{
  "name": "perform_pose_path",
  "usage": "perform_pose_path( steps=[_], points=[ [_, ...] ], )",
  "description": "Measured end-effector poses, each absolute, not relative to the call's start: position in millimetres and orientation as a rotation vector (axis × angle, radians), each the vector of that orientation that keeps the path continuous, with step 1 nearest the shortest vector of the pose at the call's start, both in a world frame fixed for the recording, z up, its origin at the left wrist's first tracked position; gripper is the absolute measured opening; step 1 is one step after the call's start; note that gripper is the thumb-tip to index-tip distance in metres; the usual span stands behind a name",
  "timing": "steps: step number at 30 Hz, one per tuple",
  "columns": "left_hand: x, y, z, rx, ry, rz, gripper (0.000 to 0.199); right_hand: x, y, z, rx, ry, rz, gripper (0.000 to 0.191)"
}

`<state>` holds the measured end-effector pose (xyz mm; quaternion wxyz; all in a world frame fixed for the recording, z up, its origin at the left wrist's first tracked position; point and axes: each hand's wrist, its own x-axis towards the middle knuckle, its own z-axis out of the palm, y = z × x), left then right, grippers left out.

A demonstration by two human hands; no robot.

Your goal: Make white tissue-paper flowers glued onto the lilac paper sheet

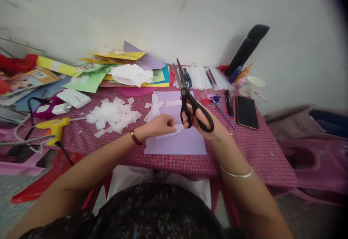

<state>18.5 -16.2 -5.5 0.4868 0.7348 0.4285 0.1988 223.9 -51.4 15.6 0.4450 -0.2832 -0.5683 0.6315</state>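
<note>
My right hand [199,117] is closed around black-handled scissors [184,91], its fingers through the loops. The blades point up and away from me, slightly apart. To its left, my left hand [162,126] is curled in a pinch at a thin white paper strip [176,129], which stretches toward my right fingers. Both hands are over a sheet of purple paper [176,147] on the table. More white strips [155,106] lie on the sheet's upper left part, and one white strip [173,103] lies across its top.
A pile of cut white pieces [112,115] lies left of the sheet, beside a yellow glue gun [56,126] with cables. Coloured cards [92,77] are stacked along the wall. On the right are a black marker [229,103], a thin blue stick [223,114] and a phone [247,112].
</note>
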Motion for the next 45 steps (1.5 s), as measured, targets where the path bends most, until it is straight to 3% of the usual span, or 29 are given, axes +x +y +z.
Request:
perform_pose_path(
  steps=[6, 17, 24, 28, 45],
  points=[
    [-39.4, -30.2, 34.0, 1.067, 0.934, 0.833, 0.024, 212.4, -50.6, 6.8, -0.778, -1.559, 1.494, 0.065],
    [-154.8, -46.1, 45.2, 0.805, 1.034, 1.298, 0.025, 129.9, -55.5, 10.9, -0.899, -1.956, 1.709, 0.068],
    [-163.2, -49.9, 35.8, 0.730, 1.037, 1.322, 0.050, 88.3, -52.1, 13.8, -0.860, -1.762, 1.954, 0.078],
    [-166.8, -50.4, 31.1, 0.763, 1.037, 1.216, 0.030, 76.2, -50.2, 13.0, -0.909, -1.645, 2.035, 0.083],
    [-173.6, -42.4, 14.8, 0.757, 1.095, 1.202, 0.033, 68.5, -46.5, 6.9, -0.957, -1.610, 1.992, 0.074]
  ],
)
